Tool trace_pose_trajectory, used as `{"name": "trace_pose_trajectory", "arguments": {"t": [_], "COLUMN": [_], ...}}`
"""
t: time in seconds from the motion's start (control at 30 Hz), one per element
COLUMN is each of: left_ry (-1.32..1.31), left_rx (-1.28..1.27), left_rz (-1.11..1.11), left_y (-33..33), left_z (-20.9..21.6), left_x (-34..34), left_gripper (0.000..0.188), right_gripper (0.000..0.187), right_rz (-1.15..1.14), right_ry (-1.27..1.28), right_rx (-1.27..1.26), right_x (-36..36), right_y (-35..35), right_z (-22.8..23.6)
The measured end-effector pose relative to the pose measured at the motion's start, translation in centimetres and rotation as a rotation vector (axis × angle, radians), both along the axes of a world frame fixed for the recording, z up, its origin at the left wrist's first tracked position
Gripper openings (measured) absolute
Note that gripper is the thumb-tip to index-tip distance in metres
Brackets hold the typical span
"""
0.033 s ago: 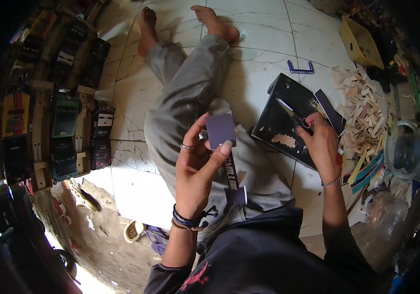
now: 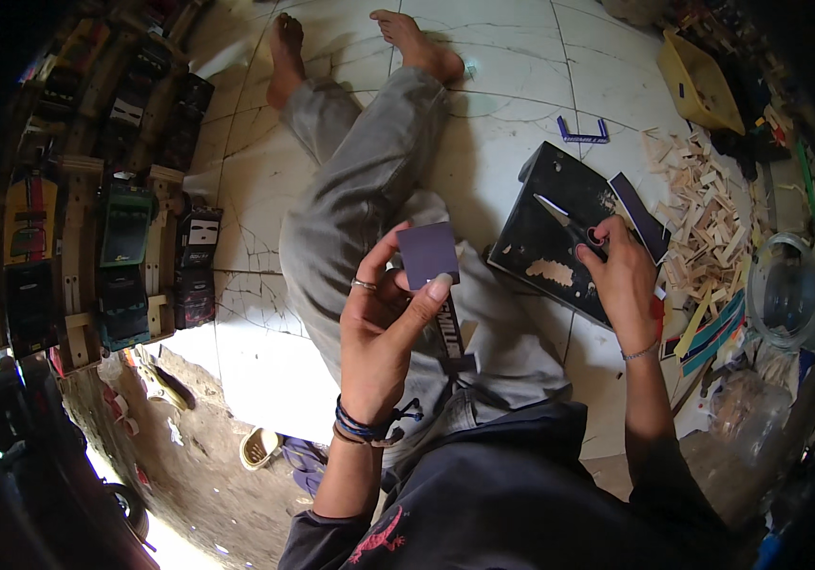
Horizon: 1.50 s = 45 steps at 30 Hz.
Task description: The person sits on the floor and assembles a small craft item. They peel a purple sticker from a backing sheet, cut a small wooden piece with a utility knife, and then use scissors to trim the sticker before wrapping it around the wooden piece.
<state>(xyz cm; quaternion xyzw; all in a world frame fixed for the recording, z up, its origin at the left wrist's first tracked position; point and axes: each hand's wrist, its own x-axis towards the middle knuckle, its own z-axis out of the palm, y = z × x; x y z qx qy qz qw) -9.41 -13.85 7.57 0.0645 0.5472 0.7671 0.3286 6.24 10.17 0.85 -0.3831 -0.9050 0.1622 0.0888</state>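
Observation:
Pinched between thumb and fingers of my left hand [image 2: 379,328] is a sticker strip with a squarish purple-grey upper end [image 2: 428,254]. Its narrow dark middle [image 2: 448,331], printed with white lettering, hangs down over my grey trousers. The lower end shows darkly above my lap. To the right, my right hand [image 2: 624,280] has its fingers in the handles of a pair of scissors [image 2: 564,217]. The scissors lie over a black board [image 2: 531,233] with worn patches, blades toward the far left. Another dark strip with a white edge [image 2: 637,214] rests at the board's right side.
A purple bracket-shaped piece [image 2: 583,136] lies on the tiles beyond the board. Wood offcuts [image 2: 702,204] are heaped at right, near a yellow bin [image 2: 702,84] and a clear round container [image 2: 776,294]. Wooden racks [image 2: 80,256] with decorated pieces stand at left.
The hanging lower end of the strip has turned, showing darker and narrower now. The scissors have shifted slightly in my right hand; my left hand has hardly moved.

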Motion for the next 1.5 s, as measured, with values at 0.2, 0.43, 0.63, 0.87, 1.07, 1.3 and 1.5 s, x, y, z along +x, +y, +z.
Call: {"name": "trace_pose_trajectory", "arguments": {"t": [0.2, 0.43, 0.63, 0.87, 1.07, 1.3, 1.5], "left_ry": [-0.053, 0.064, 0.057, -0.009, -0.246, -0.174, 0.349], "left_rx": [-0.02, -0.016, 0.027, 0.068, 0.051, -0.036, -0.211], "left_rz": [0.036, 0.057, 0.082, 0.115, 0.067, -0.042, 0.088], "left_y": [0.2, 0.0, 0.4, 0.0, -1.0, -2.2, -3.3], "left_z": [0.0, -0.2, -0.5, -0.1, 0.3, 0.1, 0.1], "left_x": [-0.2, 0.0, 1.0, 1.5, 0.1, -0.9, -1.9], "left_gripper": [0.057, 0.062, 0.067, 0.068, 0.057, 0.056, 0.061], "right_gripper": [0.022, 0.019, 0.04, 0.018, 0.021, 0.019, 0.02], "right_rz": [0.086, 0.194, 0.592, 0.608, 0.65, 0.561, 0.459], "right_ry": [0.008, 0.124, 0.464, 0.526, 0.476, 0.491, 0.475], "right_rx": [0.081, 0.012, -0.354, -0.409, -0.477, -0.671, -1.018], "right_x": [0.5, -1.4, -4.5, -6.2, -6.0, -6.0, -5.8], "right_y": [0.8, -1.1, -7.9, -9.2, -9.7, -10.4, -10.2], "right_z": [-1.3, 1.8, 5.1, 4.5, 5.0, 5.2, 6.0]}}
